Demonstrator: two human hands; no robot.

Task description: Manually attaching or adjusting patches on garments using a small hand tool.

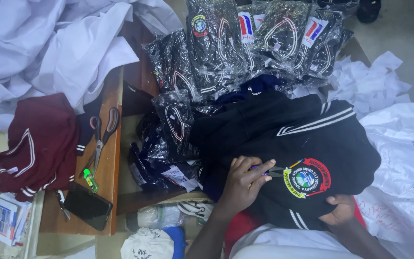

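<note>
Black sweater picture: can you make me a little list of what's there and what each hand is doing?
left hand: holds small snips against the black sweater, beside its round badge
right hand: grips the sweater's lower edge
behind: bagged dark sweaters
wooden table: scissors, black phone, green lighter
far left: maroon sweater, white cloth

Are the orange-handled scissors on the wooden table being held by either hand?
No, the orange-handled scissors lie untouched on the wooden table.
</note>
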